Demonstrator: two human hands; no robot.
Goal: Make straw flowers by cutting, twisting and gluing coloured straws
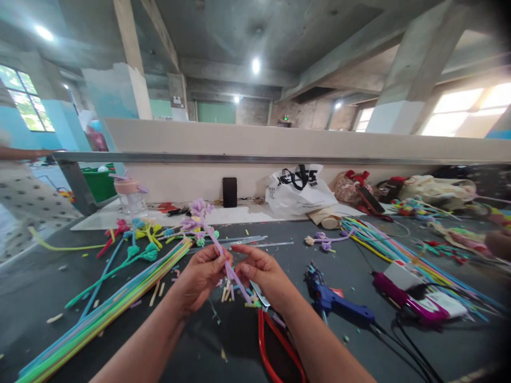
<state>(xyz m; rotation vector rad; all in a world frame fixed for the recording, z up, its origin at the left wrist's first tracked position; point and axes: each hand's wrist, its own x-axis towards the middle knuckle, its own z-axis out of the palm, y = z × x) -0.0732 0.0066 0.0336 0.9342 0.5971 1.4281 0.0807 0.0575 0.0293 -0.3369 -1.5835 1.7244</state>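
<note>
My left hand [205, 274] is closed, pinching the stem of a lilac pipe-cleaner flower [216, 242] between thumb and fingers. The flower's fluffy purple head points up and away, and its stem end slants down between my hands. Close on the stem's right side is my right hand [261, 271], its index finger stretched out and its thumb apart; whether a fingertip touches the stem is unclear. Below my right wrist lie red-handled scissors [261, 324], their blades partly hidden by that hand. Small cut pipe-cleaner bits [227, 291] are scattered beneath the flower.
Bundled coloured pipe cleaners [115, 303] lie at left, beside finished flowers [139, 250]. To the right are a blue glue gun [339, 303], a purple glue gun [411, 298] with cords, and more pipe cleaners [383, 239]. A phone [229, 192] and white bag [297, 191] stand behind.
</note>
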